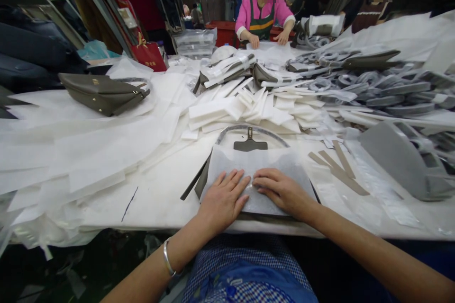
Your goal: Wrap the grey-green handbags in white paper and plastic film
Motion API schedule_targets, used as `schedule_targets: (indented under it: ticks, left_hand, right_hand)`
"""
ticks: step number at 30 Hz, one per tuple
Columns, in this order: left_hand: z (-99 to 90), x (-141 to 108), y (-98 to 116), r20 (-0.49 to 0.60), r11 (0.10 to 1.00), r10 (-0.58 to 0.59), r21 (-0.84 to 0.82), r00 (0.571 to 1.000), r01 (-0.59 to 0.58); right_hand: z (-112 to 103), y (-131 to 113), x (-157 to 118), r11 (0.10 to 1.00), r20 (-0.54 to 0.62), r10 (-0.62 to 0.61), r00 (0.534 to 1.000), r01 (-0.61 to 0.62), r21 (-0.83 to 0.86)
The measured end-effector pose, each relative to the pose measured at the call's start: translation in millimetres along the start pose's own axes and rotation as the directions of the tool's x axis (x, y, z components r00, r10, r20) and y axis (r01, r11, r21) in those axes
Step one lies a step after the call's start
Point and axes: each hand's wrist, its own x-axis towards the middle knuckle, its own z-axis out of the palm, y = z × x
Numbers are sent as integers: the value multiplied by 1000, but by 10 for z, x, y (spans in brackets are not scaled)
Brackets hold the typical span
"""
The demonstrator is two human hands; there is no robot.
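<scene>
In front of me a grey-brown handbag lies flat at the table's near edge, mostly covered by a white foam sheet. Above the sheet's top edge show the bag's clasp flap and its wrapped handle. My left hand rests on the sheet with fingers stretched out. Beside it my right hand presses on the sheet, its fingers bent and close together near a small shiny spot; whether they pinch anything is hidden.
Another handbag sits on stacked foam sheets at the left. Folded foam pieces pile up behind my bag. Grey strips and wrapped handles lie at the right. Across the table a person in a pink top handles white sheeting.
</scene>
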Motion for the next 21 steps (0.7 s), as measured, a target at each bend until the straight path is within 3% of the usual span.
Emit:
schedule_targets:
  ticks: [3,9,15,18,21]
  left_hand:
    - [2,-13,5,-3,1000,-4,-2,1000,4]
    - [8,-20,-3,-18,1000,8,-10,1000,-8]
    - [-81,-23,33,57,1000,4,-3,998,-4]
    - [-174,-7,24,134,1000,18,9,991,-19]
    - [-230,0,-53,188,997,74,-2,979,-75]
  right_hand:
    - [-15,-9,14,1000,27,-5,1000,5,-13]
    - [-37,0,16,990,95,-137,986,139,-10]
    - [45,72,-79,999,-12,-42,999,42,-15]
    - [46,53,-86,991,67,-82,994,88,-96]
    - [-27,-38,-57,987,154,-28,988,52,-153]
